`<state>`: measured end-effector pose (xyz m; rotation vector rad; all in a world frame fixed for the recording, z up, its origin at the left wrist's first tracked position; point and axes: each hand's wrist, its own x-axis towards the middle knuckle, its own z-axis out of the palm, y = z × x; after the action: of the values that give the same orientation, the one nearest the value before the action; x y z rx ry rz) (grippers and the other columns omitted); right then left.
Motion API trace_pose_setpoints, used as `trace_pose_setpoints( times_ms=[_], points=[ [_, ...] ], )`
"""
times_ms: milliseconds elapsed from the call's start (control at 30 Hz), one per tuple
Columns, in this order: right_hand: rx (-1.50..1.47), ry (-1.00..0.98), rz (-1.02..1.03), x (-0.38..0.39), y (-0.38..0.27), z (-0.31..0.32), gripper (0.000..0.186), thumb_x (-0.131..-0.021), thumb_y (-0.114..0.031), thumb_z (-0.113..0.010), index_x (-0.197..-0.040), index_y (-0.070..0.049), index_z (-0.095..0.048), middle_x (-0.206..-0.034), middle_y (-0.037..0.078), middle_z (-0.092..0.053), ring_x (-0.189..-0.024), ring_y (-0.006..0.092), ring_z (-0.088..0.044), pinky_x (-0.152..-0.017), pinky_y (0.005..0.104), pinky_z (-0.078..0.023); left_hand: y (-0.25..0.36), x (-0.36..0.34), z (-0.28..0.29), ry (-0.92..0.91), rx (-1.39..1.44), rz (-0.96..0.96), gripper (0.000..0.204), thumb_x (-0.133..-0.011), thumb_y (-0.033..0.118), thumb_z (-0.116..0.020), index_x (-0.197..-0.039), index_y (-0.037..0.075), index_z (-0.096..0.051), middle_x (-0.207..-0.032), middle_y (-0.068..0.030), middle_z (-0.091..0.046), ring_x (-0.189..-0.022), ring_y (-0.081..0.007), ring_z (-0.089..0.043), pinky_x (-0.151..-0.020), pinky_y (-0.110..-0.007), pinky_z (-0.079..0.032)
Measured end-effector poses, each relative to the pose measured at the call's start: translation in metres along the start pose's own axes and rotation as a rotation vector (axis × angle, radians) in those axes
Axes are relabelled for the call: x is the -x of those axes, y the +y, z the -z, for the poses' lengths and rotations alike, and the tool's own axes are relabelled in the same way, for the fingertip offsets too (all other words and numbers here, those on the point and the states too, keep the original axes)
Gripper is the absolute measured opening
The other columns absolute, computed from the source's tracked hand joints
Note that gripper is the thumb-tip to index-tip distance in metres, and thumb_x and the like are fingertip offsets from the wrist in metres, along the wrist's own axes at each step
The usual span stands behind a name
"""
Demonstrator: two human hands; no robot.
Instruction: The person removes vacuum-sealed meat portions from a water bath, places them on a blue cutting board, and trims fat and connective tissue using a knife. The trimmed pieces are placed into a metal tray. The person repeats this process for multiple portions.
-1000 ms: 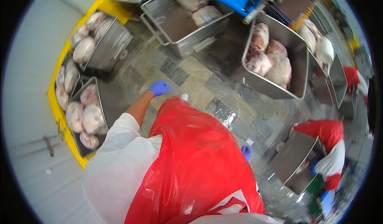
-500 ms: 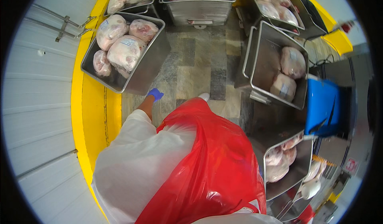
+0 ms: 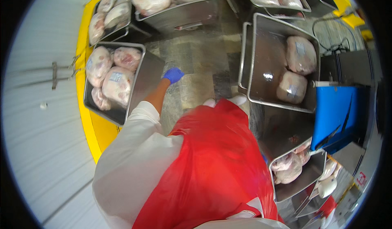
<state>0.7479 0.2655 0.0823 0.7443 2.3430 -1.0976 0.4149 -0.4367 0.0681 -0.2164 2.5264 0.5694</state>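
Note:
My left hand point(image 3: 173, 75), in a blue-purple glove, hangs over the floor with its fingers curled together and nothing visible in them. To its left stands a steel tub point(image 3: 141, 72) of large wrapped pieces of meat point(image 3: 117, 86), some bearing pale labels; hand and tub look apart. My right hand cannot be made out. Only a thin blue sliver shows beside my red apron point(image 3: 216, 159), too little to identify. Ahead on the right is another steel tub point(image 3: 265, 57) holding two wrapped pieces of meat point(image 3: 301, 55).
More meat-filled steel tubs stand along the far side, including a wide one point(image 3: 192, 15). Another tub point(image 3: 300, 184) is close on my right, beside a blue panel point(image 3: 332, 115). A yellow curb point(image 3: 83, 119) runs along the white wall point(image 3: 36, 147). Patterned floor point(image 3: 200, 86) lies between the tubs.
My left hand has swung forward and slightly right. The view has turned, so the left tubs sit lower and farther left. Both of my white shoes now show.

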Motion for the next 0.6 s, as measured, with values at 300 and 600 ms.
trace_pose_setpoints(
  times_ms=[300, 600],
  points=[
    [0.132, 0.124, 0.069, -0.204, -0.132, 0.044, 0.048, -0.097, -0.039, -0.065, -0.113, 0.005, -0.072, -0.107, 0.023, -0.075, -0.101, 0.0403, -0.072, -0.093, 0.0442, -0.056, 0.081, -0.072, 0.041, 0.016, 0.157, -0.093, 0.047, -0.094, 0.037, -0.072, -0.119, -0.003, -0.069, -0.113, -0.0237, -0.074, -0.104, -0.0341, -0.072, -0.094, -0.043, -0.055],
    [0.230, 0.428, -0.261, -0.275, -0.246, 0.008, 0.085, -0.087, -0.038, -0.076, -0.155, -0.002, -0.038, -0.157, 0.031, -0.039, -0.147, 0.0465, -0.036, -0.120, 0.0515, -0.034, 0.326, -0.258, 0.071, -0.145, 0.026, -0.486, 0.043, -0.095, 0.031, -0.073, -0.121, -0.002, -0.068, -0.109, -0.0189, -0.075, -0.099, -0.0269, -0.073, -0.091, -0.038, -0.056]
  ],
)
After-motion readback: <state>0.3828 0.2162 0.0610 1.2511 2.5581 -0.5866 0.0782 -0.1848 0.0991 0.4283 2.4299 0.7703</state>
